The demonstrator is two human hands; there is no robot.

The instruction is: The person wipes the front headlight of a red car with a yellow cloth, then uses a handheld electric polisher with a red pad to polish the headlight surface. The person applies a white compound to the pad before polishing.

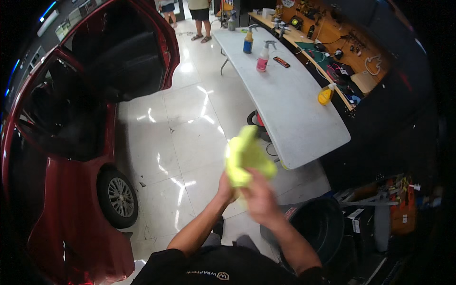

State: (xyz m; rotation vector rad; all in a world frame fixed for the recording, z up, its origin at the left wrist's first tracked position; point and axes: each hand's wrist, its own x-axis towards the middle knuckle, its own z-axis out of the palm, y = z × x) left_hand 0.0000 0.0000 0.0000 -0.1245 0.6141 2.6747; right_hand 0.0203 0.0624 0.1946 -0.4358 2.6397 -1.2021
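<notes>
A bright yellow-green cloth (242, 154), blurred by motion and bunched up, is held out in front of me above the tiled floor. My left hand (226, 188) grips its lower left side, the fingers mostly hidden by the folds. On the lower right side, my right hand (258, 192) is closed on the same cloth and smeared by movement. Just beyond the cloth is the near end of a long white table (304, 128).
At left stands a red car (80, 204) with an open door (126, 52). Spray bottles (262, 59), a phone-like device (281, 62) and a yellow bottle (326, 95) stand or lie on the table. A dark bin (316, 228) is at my right. Two people stand far off.
</notes>
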